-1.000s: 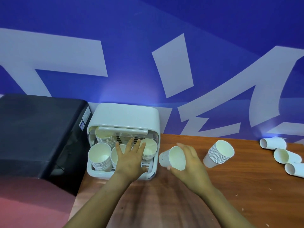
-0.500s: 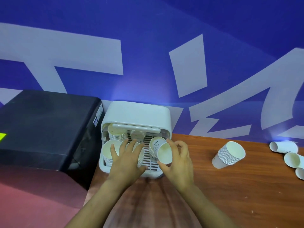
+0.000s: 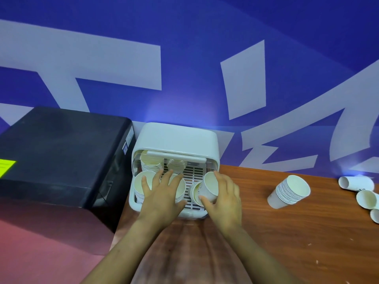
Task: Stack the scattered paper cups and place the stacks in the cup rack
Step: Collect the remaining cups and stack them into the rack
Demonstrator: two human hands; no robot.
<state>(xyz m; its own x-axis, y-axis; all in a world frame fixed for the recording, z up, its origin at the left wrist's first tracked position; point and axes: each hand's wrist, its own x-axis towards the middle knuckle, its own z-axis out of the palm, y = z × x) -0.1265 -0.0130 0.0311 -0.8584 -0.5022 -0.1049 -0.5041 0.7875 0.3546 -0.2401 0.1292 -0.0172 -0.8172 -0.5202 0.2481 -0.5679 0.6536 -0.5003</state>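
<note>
**Loading cups into the cup rack**

Gripping a paper cup (image 3: pixel 209 187) over a stack (image 3: pixel 194 192) in the rack (image 3: pixel 176 138), the right hand (image 3: pixel 223 196) curls round it. Left hand (image 3: pixel 162 193) lies spread across 2 front stacks (image 3: pixel 141 185). Another stack (image 3: pixel 291 190) lies on the table (image 3: pixel 307 232).

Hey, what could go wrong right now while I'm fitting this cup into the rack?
The right hand holds a tilted paper cup over a small stack at the front right of the cup rack; misaligned, it may jam or crush a rim. The left hand lies across the front stacks and could topple them when it moves. The leaning stack on the table looks likely to tip.
</note>
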